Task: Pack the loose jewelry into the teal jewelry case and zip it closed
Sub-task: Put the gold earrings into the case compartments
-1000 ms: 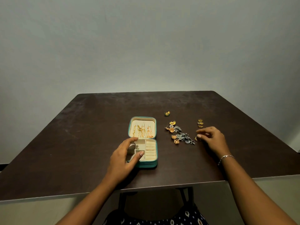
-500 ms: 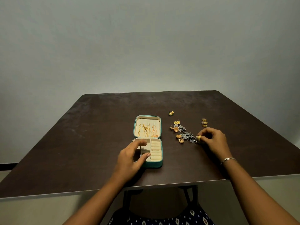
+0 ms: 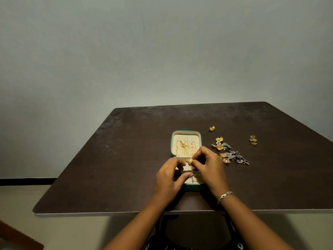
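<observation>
Just dark table, grey wall, teal case.

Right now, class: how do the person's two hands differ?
The right hand pinches a gold ring; the left hand holds nothing, its fingers loosely curved. The right wrist wears a bracelet; the left wrist is bare. Both are over the base of the open teal case.
</observation>
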Demonstrator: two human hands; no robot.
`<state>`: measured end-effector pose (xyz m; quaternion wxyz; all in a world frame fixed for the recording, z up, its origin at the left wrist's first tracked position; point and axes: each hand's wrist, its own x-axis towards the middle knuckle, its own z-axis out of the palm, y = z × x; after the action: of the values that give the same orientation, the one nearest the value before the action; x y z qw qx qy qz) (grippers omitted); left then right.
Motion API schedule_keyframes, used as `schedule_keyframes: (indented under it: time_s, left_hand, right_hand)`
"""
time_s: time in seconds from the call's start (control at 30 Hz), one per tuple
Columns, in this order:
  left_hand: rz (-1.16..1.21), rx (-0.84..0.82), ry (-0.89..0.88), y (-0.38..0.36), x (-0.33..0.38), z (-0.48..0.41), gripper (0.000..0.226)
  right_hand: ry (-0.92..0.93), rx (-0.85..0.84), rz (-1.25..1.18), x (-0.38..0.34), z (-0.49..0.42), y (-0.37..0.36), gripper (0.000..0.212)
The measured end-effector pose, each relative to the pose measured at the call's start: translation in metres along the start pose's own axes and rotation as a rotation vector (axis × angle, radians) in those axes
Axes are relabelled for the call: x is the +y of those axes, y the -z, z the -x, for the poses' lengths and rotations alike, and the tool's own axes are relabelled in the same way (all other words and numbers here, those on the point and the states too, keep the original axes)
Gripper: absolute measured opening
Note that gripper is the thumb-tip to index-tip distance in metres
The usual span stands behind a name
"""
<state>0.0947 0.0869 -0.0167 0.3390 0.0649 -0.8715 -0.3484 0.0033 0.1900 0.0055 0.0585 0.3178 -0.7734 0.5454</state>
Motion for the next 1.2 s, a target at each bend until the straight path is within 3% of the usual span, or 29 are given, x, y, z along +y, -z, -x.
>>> schedule_keyframes:
  time_s: [0.2,0.37,0.47,0.73,1.03,1.1,1.2]
  left_hand:
    - [0.015,0.031,0.009,-0.002,-0.003,-0.001,0.018]
    - [-0.005,-0.008,-0.017,-0.002,-0.004,-0.001,0.032]
    - [-0.034,-0.004,-0.031,-0.002,-0.005,-0.001,0.017]
    - [-0.087,0.002,-0.025,-0.002,-0.003,-0.001,0.002]
    - [-0.13,-0.01,-0.039,-0.003,-0.004,-0.002,0.001]
    - [-0.126,-0.009,-0.031,-0.003,-0.004,-0.002,0.005]
    - [-0.127,-0.015,-0.02,-0.002,-0.002,-0.003,0.013]
  right_hand:
    - [-0.042,-0.077,-0.049,0.003,0.007,-0.004,0.013]
    - [-0.052,-0.07,-0.077,0.005,0.007,0.001,0.012]
    - [-0.059,-0.071,-0.095,0.005,0.009,-0.001,0.011]
    - [0.063,-0.347,-0.095,0.003,0.002,0.023,0.029]
    - [0.399,-0.391,0.305,-0.001,-0.009,0.025,0.012]
    - [0.394,-0.361,0.308,0.0,-0.013,0.026,0.01]
    - [0.239,-0.255,0.226,0.007,-0.024,0.035,0.01]
